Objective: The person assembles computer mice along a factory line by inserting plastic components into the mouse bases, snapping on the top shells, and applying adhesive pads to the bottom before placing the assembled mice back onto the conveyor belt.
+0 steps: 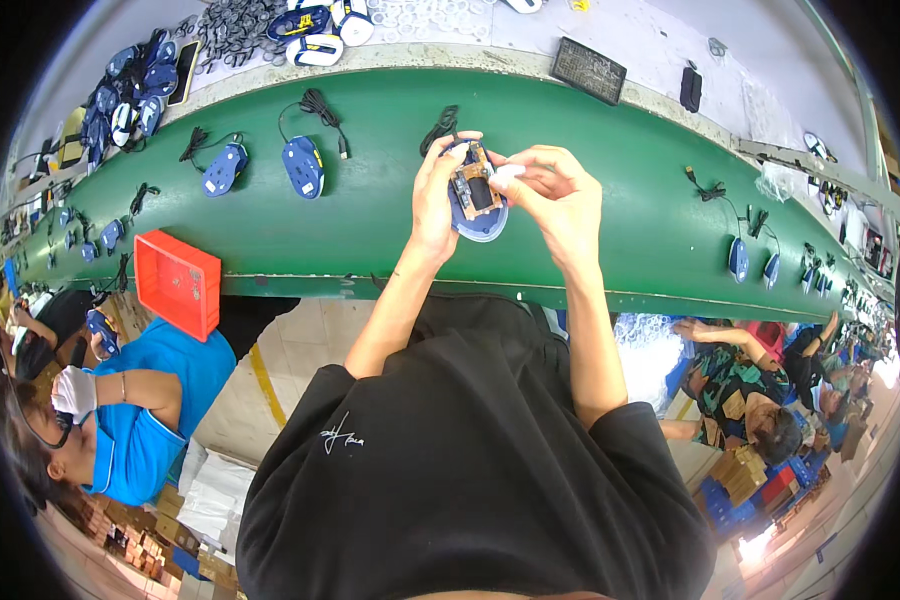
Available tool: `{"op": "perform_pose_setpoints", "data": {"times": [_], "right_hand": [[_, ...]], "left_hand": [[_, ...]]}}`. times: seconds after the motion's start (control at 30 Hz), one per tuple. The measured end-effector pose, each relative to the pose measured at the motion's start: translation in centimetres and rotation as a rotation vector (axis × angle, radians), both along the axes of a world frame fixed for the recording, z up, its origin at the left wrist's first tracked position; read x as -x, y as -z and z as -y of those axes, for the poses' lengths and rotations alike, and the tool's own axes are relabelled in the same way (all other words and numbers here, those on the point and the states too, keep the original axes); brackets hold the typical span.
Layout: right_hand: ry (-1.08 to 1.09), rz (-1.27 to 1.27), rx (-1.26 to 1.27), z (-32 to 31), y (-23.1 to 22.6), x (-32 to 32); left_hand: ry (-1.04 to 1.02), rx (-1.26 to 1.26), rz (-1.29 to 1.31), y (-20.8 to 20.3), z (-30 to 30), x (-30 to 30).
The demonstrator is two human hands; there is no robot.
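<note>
An opened computer mouse (480, 198) with a blue lower shell is held over the green conveyor belt, its brown circuit board and dark parts exposed. My left hand (433, 205) grips its left side, fingers wrapped round the far end. At the right side, my right hand (560, 195) has thumb and index finger pinched together close to the board. White shows at the fingertips of both hands; whether it is a finger cover or a small part, I cannot tell. The mouse's coiled black cable (440, 128) lies just beyond it.
Two blue mice, one with a coiled cable (315, 102), lie on the belt (390, 100) to the left; more lie far right. A red tray (178, 282) sits at the near left edge, beside a co-worker in blue (160, 410). A shelf behind holds mouse shells and a black tray (588, 70).
</note>
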State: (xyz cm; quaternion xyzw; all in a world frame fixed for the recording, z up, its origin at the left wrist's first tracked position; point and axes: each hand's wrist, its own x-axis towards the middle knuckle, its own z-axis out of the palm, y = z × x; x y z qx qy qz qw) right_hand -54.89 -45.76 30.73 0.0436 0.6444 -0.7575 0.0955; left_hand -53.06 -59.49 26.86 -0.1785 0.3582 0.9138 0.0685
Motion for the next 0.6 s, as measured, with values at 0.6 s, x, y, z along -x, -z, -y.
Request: {"op": "perform_pose_setpoints", "data": {"times": [0.6], "right_hand": [[-0.035,-0.254,-0.507,0.4,-2.3,-1.7]], "left_hand": [[-0.051,0.069,-0.041,-0.4,-1.0,-1.8]]}}
